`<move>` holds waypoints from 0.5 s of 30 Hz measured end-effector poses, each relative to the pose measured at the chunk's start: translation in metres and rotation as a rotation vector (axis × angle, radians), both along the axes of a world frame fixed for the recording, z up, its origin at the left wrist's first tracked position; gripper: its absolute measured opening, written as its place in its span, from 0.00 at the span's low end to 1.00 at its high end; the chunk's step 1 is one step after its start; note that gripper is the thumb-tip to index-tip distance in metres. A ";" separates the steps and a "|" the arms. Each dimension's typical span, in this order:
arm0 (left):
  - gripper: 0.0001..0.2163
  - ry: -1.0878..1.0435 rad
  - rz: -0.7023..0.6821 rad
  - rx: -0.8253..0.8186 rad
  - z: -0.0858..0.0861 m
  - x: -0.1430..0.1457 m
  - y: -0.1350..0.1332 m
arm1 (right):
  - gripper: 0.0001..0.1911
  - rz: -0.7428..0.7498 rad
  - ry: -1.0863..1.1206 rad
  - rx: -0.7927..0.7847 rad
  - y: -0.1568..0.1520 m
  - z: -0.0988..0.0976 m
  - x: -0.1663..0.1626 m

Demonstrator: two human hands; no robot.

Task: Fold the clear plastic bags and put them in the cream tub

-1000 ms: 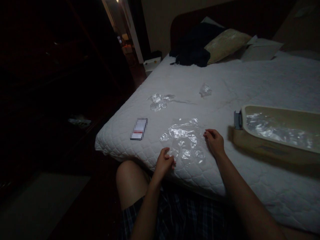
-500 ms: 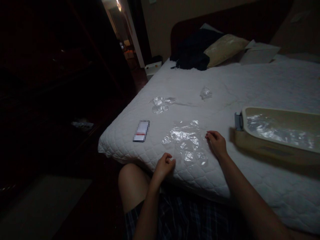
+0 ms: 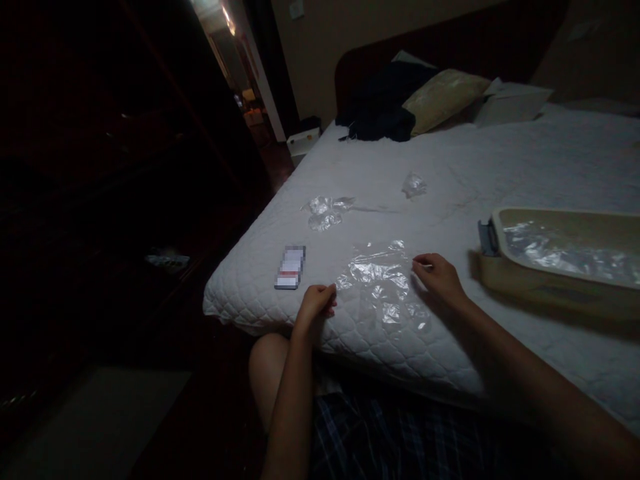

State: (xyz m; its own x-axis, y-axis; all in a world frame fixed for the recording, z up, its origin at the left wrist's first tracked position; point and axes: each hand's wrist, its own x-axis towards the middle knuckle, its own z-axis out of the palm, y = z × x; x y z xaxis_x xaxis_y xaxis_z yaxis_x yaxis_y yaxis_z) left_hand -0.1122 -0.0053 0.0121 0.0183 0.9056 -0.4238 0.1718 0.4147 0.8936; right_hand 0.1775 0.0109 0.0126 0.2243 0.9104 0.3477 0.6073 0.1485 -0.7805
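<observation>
A clear, crinkled plastic bag (image 3: 379,273) lies spread on the white quilted bed in front of me. My left hand (image 3: 316,305) is at its left edge, fingers curled and thumb pressed to them on the film. On the opposite side, my right hand (image 3: 436,275) pinches with thumb and forefinger by the upper right edge of the bag. The film is so transparent that its exact border at my fingertips is hard to see. A phone (image 3: 290,268) with a blurred screen rests on the bed left of the bag, beyond my left hand.
To the right stands a beige plastic bin (image 3: 555,290) with a grey latch and clear plastic inside. Farther back lie two crumpled clear plastic pieces, one left (image 3: 327,212) and one right (image 3: 414,185). Dark clothing (image 3: 380,100) and a yellowish pillow (image 3: 445,100) sit by the headboard.
My left hand has moved up and slightly left, from the bag's lower left to its left edge. The right hand stays by the upper right edge. The view has shifted slightly.
</observation>
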 end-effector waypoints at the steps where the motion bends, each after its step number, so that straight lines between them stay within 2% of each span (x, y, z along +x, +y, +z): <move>1: 0.15 -0.020 -0.006 -0.004 -0.001 0.001 0.002 | 0.10 0.035 -0.074 0.017 -0.001 0.007 -0.009; 5: 0.13 -0.058 0.024 0.029 -0.010 0.001 0.005 | 0.10 0.313 -0.239 0.008 -0.009 0.027 -0.059; 9: 0.12 -0.138 -0.007 0.062 -0.013 -0.005 0.004 | 0.10 0.551 -0.408 0.038 -0.018 0.026 -0.109; 12: 0.12 -0.178 -0.023 0.084 -0.010 -0.009 0.001 | 0.12 0.617 -0.519 0.047 -0.021 0.018 -0.132; 15: 0.12 -0.191 -0.006 0.089 -0.007 -0.010 -0.003 | 0.11 0.608 -0.570 0.048 -0.022 0.013 -0.144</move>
State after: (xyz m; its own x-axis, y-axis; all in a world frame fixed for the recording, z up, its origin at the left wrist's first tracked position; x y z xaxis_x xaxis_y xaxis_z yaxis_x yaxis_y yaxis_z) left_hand -0.1223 -0.0080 0.0049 0.0964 0.9389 -0.3303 -0.0015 0.3320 0.9433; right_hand 0.0331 -0.0113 0.0251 -0.5233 0.7973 0.3009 0.7108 0.6031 -0.3620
